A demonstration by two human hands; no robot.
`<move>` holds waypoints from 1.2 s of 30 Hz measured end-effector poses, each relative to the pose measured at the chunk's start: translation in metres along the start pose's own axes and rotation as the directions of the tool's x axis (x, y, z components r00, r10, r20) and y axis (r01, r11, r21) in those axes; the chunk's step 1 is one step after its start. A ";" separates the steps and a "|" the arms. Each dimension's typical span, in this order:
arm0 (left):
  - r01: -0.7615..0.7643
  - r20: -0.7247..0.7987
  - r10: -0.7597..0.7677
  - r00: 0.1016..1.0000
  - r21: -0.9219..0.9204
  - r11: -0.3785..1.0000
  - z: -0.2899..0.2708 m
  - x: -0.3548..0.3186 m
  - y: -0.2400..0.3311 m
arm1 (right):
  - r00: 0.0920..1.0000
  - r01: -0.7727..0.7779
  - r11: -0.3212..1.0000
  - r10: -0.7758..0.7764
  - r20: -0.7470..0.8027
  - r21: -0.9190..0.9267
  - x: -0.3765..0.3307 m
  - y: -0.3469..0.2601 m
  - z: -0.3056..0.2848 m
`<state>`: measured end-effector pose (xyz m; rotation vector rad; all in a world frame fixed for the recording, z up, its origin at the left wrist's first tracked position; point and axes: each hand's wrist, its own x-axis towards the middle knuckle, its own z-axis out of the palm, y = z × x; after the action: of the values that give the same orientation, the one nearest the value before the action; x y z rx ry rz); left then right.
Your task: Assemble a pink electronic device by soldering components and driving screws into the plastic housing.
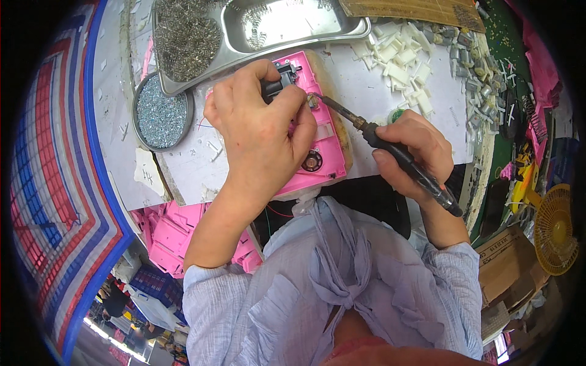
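Note:
A soldering iron (350, 114) with a black handle is gripped by my right hand (418, 149), closed round it like a pen. Its tip points left, at a small part inside a pink plastic housing (328, 149). Over that housing's upper left, my left hand (259, 125) is closed, with a small black part (279, 83) pinched between thumb and forefinger. A round speaker (312, 160) sits in the lower end of the housing. Under the housing lies a worn, beige pad (343, 122). My left palm and fingers hide part of the housing's left side.
Metal springs (186, 43) fill one side of a steel tray (360, 30) at the back. A round bowl (137, 125) of small screws stands left. White plastic pieces (400, 58) and silvery cylindrical parts (479, 73) lie back right. Pink housings (174, 235) are piled at lower left.

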<state>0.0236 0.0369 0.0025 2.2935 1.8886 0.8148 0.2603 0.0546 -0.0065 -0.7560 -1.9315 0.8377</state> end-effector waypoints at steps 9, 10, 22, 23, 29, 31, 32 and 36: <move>-0.014 0.029 0.014 0.999 0.026 1.000 -0.003 0.003 0.002 | 1.000 -0.007 1.000 0.007 0.015 0.017 0.002 0.000 0.002; -0.014 0.029 0.013 0.999 0.027 1.000 -0.003 0.003 0.002 | 1.000 -0.005 1.000 0.005 0.010 0.016 0.001 0.000 0.003; -0.029 -0.006 0.029 1.000 0.026 0.999 -0.001 0.003 0.001 | 1.000 0.013 0.999 -0.013 0.007 0.031 -0.004 0.003 0.005; -0.027 -0.008 0.027 1.000 0.027 0.999 -0.001 0.003 0.001 | 1.000 0.013 0.999 -0.013 0.008 0.038 -0.006 0.004 0.004; -0.021 -0.004 0.021 1.000 0.030 0.999 -0.002 0.004 0.002 | 1.000 0.014 0.998 -0.013 -0.015 0.059 -0.008 0.005 -0.004; -0.021 -0.006 0.021 1.000 0.031 0.999 -0.001 0.004 0.002 | 1.000 0.004 0.998 -0.003 -0.018 0.063 -0.009 0.004 -0.006; -0.024 -0.008 0.024 1.000 0.034 0.999 -0.001 0.004 0.002 | 1.000 -0.001 0.998 0.002 -0.020 0.065 -0.009 0.003 -0.007; -0.029 -0.013 0.029 0.999 0.049 0.998 -0.001 0.003 0.003 | 0.999 0.018 0.997 -0.016 -0.029 0.071 -0.009 0.004 -0.007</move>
<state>0.0258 0.0390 0.0057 2.3551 1.9058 0.7986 0.2713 0.0518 -0.0112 -0.7042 -1.8704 0.8769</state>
